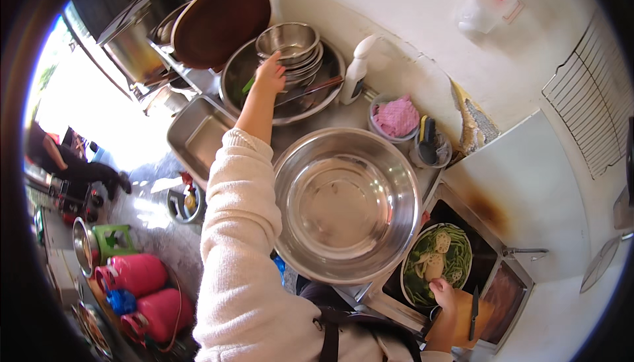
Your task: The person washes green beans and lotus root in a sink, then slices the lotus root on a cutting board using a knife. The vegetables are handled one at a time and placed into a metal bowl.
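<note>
My left hand (271, 75) reaches away from me to a stack of stainless steel bowls (289, 45). Its fingertips are at the near rim of the top bowl; whether they grip it I cannot tell. The stack stands in a wide, dark-looking metal basin (332, 107), beside a long tool with a brown handle (324, 84). Low on the right, my right hand (442, 292) has its fingers on the lower end of a peeled lotus root (434, 266). That root lies among green beans (459, 253) and leafy greens in a round basin (403, 278) in the sink.
A large steel basin (342, 268) stands before me. Beside it are a rectangular metal pan (203, 139), a white bottle (355, 72), a pink cloth (396, 116) and a brush (427, 139). A knife (474, 315) lies on a cutting board (458, 325). Pink gas cylinders (158, 315) and a person (64, 159) are left.
</note>
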`<move>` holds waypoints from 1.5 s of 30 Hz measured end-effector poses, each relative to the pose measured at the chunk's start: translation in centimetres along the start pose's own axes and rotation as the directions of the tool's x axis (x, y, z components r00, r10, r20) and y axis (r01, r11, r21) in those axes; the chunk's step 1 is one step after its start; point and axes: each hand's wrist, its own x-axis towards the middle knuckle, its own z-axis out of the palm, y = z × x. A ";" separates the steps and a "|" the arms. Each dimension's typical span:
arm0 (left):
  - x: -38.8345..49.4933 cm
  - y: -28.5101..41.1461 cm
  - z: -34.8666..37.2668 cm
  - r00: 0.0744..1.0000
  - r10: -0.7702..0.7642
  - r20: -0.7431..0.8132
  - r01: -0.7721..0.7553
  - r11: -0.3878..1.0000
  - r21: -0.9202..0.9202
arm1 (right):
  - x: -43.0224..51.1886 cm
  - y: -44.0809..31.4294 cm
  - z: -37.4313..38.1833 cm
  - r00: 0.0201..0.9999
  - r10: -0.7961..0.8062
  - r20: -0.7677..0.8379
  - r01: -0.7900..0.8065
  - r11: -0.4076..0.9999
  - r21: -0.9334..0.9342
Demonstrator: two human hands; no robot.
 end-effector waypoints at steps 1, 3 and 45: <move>1.5 0.3 0.3 0.997 -0.060 -0.041 0.057 0.996 -0.071 | -0.5 0.3 0.0 0.999 0.054 0.007 -0.054 0.998 0.015; 3.5 0.6 0.5 0.997 -0.068 0.025 0.071 0.981 -0.182 | -1.4 1.1 0.3 0.993 0.114 -0.006 -0.113 0.990 0.084; 3.0 2.2 5.1 0.908 0.205 -0.366 -0.035 0.906 0.422 | -1.6 -0.2 5.2 0.993 0.115 0.019 -0.115 0.992 0.043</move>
